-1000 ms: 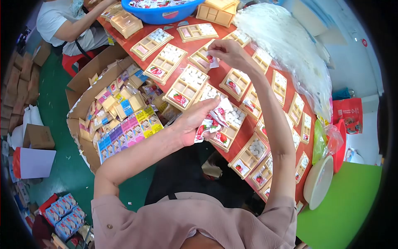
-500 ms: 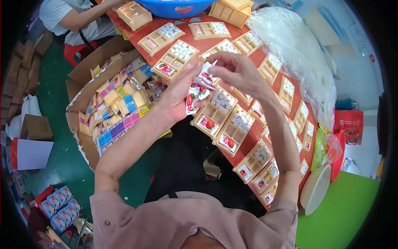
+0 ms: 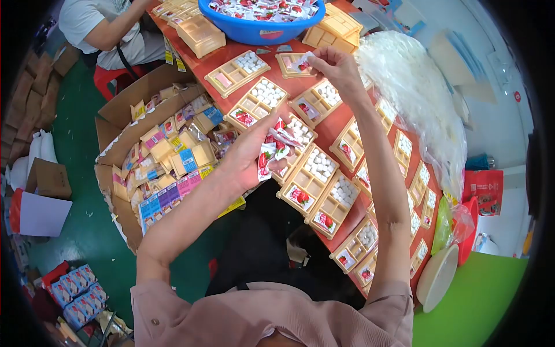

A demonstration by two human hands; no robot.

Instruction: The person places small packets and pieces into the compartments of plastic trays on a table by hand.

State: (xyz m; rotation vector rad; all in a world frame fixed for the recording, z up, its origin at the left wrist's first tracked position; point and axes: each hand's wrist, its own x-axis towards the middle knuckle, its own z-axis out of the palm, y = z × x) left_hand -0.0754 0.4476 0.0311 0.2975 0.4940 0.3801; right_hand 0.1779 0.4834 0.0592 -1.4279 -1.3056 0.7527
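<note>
- At the far left, brown cardboard boxes (image 3: 30,101) are standing in a stack on the green floor (image 3: 95,231).
- Just right of them, at the top, a co-worker in a white short-sleeved top (image 3: 98,29) is sitting on a red plastic stool (image 3: 110,81).
- A big open brown cardboard carton (image 3: 110,132) is holding a jumble of pale yellow packaged pieces with coloured labels (image 3: 185,156).
- The left hand (image 3: 245,149) is curling around a bunch of small white sachets printed with red strawberries (image 3: 280,141), above the desk's near edge.
- Behind it, a round blue plastic basin (image 3: 272,33) is holding a heap of similar sachets.
- Pale yellow rectangular trays with compartments (image 3: 310,185) are covering much of the red-topped desk (image 3: 354,211); many are carrying white lumps and one strawberry sachet each.
- The right hand (image 3: 332,66) is reaching farther out, its thumb and forefinger narrowing on a single sachet (image 3: 302,62) over a tray near the blue basin; whether sachet and tray are touching is unclear.
- Farther right, a large clear plastic bag (image 3: 413,87) is spreading along the desk.
- At the right end, a cream oval basin (image 3: 437,279) is leaning at a tilt.
</note>
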